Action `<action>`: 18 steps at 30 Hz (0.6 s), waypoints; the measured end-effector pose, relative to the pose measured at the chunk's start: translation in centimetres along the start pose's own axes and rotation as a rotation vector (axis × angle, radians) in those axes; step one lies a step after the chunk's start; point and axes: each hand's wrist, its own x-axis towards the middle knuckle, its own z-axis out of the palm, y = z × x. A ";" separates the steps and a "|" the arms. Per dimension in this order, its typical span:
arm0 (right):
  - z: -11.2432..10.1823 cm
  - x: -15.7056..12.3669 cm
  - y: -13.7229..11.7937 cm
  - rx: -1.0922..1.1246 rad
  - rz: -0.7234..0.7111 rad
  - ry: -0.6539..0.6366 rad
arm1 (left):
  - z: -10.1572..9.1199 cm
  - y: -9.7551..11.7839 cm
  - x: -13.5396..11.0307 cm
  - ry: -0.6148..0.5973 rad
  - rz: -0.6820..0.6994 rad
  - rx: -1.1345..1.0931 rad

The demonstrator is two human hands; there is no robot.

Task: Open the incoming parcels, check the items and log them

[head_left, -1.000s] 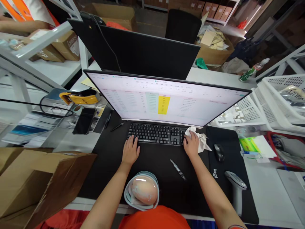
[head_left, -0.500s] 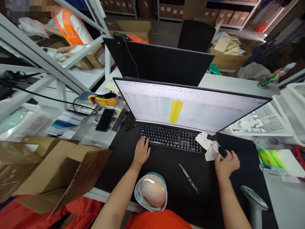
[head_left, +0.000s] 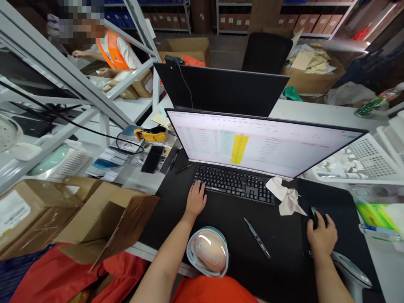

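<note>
1. Since the earlier frame, the right hand [head_left: 320,237] has left the crumpled white tissue [head_left: 285,198] and now cups the black mouse [head_left: 314,216], which sits on a black mouse mat [head_left: 337,202].
2. The left hand [head_left: 196,201] lies open, with its fingertips on the near left part of the black keyboard [head_left: 233,184]. The two hands are well apart, one on each side of the desk.
3. The tissue lies just right of the keyboard, between it and the mouse. A slim pen-like tool [head_left: 257,237] lies on the black desk mat [head_left: 170,219] below the keyboard.
4. A curved monitor [head_left: 265,143] behind the keyboard shows a spreadsheet with one yellow column.
5. Left of the monitor are a black phone [head_left: 152,159] and a yellow tape dispenser [head_left: 150,134].
6. Farther out, an open cardboard box [head_left: 107,219] sits at the lower left, a white plastic basket [head_left: 356,162] at the right, and a co-worker in an orange vest [head_left: 115,52] works beyond the shelving frame.
</note>
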 end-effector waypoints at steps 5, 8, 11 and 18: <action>-0.2 -0.2 -0.2 -0.017 0.004 0.027 | -0.3 0.3 0.0 0.008 -0.015 -0.044; -0.4 -0.2 -0.4 -0.035 -0.013 0.033 | -1.2 0.6 -0.7 0.037 -0.013 -0.132; -0.6 -0.1 -0.5 -0.050 -0.013 0.020 | -2.8 0.8 -2.7 0.077 -0.055 -0.267; -0.4 -0.4 -0.3 -0.011 0.022 0.013 | -5.5 1.2 -10.5 -0.145 -0.511 -0.768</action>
